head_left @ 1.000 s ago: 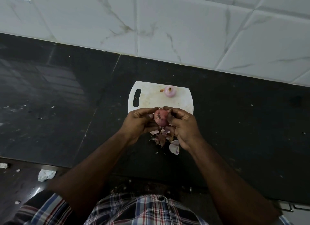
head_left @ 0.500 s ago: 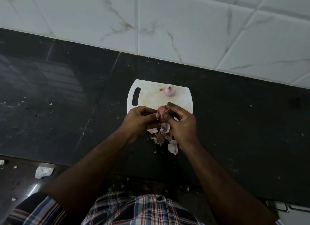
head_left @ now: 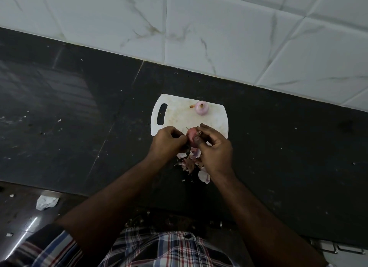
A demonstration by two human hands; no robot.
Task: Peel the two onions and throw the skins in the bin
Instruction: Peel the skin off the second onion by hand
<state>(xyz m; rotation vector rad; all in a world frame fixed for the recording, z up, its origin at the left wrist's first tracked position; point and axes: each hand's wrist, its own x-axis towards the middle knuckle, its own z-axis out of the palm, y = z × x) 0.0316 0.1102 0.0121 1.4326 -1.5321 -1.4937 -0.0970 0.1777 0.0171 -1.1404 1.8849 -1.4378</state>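
A small reddish onion (head_left: pixel 191 135) is held between both hands just above the near edge of the white cutting board (head_left: pixel 179 115). My left hand (head_left: pixel 167 143) grips its left side with curled fingers. My right hand (head_left: pixel 215 149) pinches its right side with thumb and fingertips. A second onion (head_left: pixel 201 108), pale pink and peeled, sits on the far part of the board. A pile of loose onion skins (head_left: pixel 190 163) lies on the black counter under my hands, with one pale piece (head_left: pixel 204 176) nearest me. No bin is in view.
The black stone counter (head_left: pixel 79 111) runs left and right, backed by a white tiled wall (head_left: pixel 219 32). A crumpled white scrap (head_left: pixel 46 202) lies on the floor at lower left. A cabinet handle (head_left: pixel 326 248) shows at lower right.
Both hands have closed in tighter round the onion, hiding more of it. The skin pile and the peeled onion on the board have not moved.
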